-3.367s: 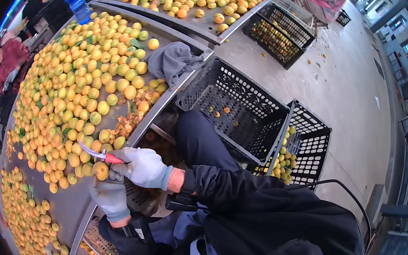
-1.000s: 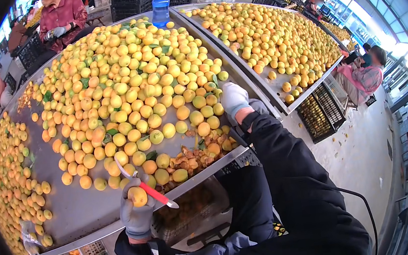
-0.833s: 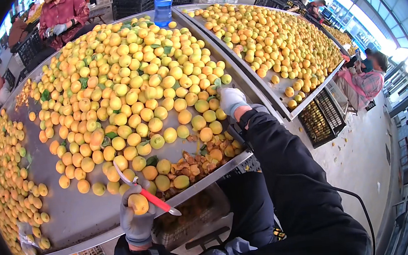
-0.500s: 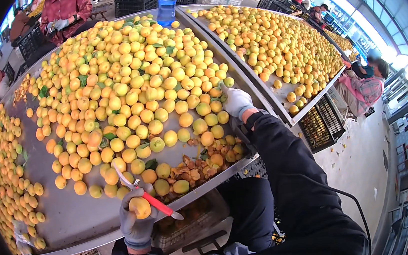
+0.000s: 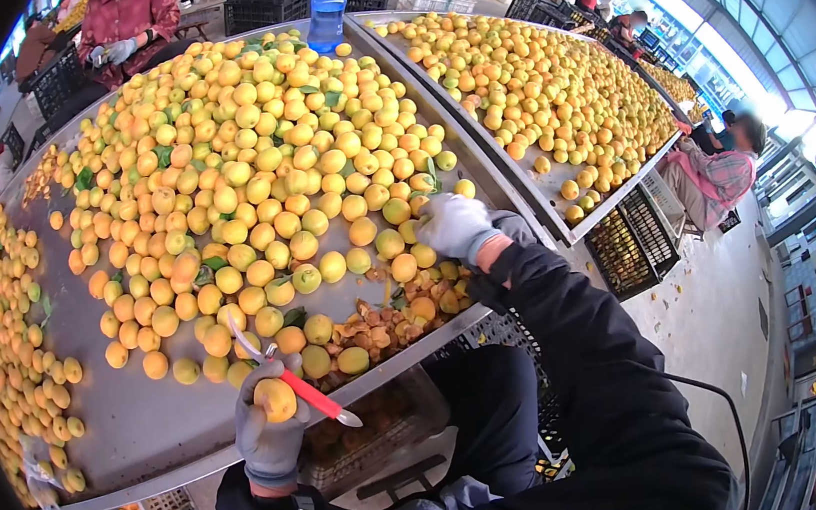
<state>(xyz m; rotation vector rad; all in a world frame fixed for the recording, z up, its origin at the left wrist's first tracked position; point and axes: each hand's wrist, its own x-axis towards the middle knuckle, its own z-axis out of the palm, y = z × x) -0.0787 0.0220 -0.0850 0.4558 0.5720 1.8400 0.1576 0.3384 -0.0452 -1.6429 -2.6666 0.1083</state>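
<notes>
My left hand (image 5: 270, 440), in a grey glove, is closed around a round yellow-orange fruit (image 5: 275, 400) at the table's near edge. Red-handled pruning shears (image 5: 315, 394) lie across the same hand, their curved blades pointing up and away. My right hand (image 5: 458, 226), in a pale glove, reaches to the right side of the fruit pile (image 5: 256, 156) with its fingers curled in among the fruits. Whatever lies under those fingers is hidden. Brown-orange scraps (image 5: 376, 329) and a few fruits lie just below it on the metal table (image 5: 135, 417).
A blue water bottle (image 5: 327, 10) stands at the table's far corner. Rightward, past a raised metal rim, is a second fruit-covered table (image 5: 551, 98). Black crates (image 5: 632, 241) stand beneath it, near a seated person (image 5: 716, 174). Another person (image 5: 126, 35) sits across the table.
My right hand has drawn back nearer and a little left, and its fingers have curled in. My left hand keeps the fruit and shears, nearly in place. The view has shifted slightly.
</notes>
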